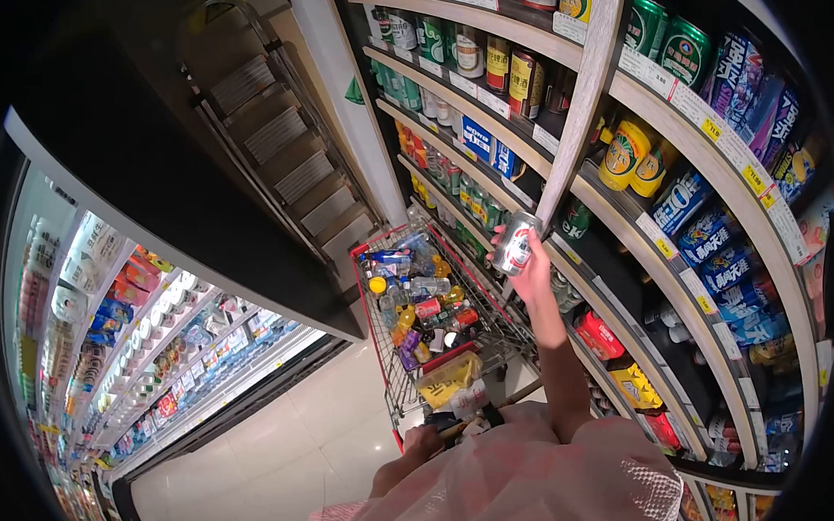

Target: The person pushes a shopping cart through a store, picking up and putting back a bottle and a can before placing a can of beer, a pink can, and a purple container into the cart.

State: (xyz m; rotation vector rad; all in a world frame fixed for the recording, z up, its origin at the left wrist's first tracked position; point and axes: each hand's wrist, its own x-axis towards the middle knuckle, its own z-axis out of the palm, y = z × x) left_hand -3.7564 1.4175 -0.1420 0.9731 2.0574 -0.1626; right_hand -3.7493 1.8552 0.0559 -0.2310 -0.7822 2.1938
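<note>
Right of centre, the right hand (pixel 532 276) grasps a silver can (pixel 516 245) aloft, seemingly mid-handling; moving it calls for clearing the shelves (pixel 578 119), while whether the left hand (pixel 422 441), lower centre, grips anything cannot be told.

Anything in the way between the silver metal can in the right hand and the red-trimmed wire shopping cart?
Nothing visible stands between the can in the right hand and the shopping cart, which appears lower.

Shopping cart (pixel 450 355) heaped with bottles (pixel 430 286); wood-edged shelves (pixel 480 24) lined with cans (pixel 625 156).
</note>
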